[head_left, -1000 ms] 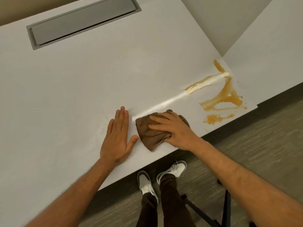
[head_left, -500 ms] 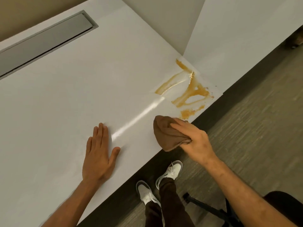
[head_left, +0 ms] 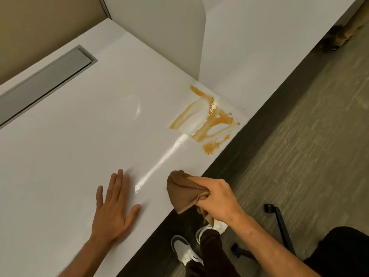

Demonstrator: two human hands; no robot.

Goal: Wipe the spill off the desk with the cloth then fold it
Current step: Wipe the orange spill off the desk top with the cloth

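The right hand [head_left: 216, 198] is clenched around a bunched brown cloth [head_left: 183, 191], which it holds at the front edge of the white desk [head_left: 69, 140]. Half a second ago the cloth sat a little further in on the desk; now its lower corner hangs past the edge, over the floor. The wad's long axis runs from the desk's front edge inward, its rounded end pointing toward the back of the desk. The left hand [head_left: 114, 206] lies flat and released, palm down, fingers spread, near the front edge and well to the left of the cloth (it has not shifted). A glossy wet streak [head_left: 159, 162] runs between the hands toward an orange-brown spill [head_left: 209, 122] at the desk's front right corner, still unwiped. A grey recessed hatch [head_left: 44, 82] sits near the back edge. A white divider panel [head_left: 159, 33] stands behind the corner. Below are grey carpet [head_left: 299, 136], white shoes [head_left: 185, 250] and a black chair base [head_left: 279, 222].
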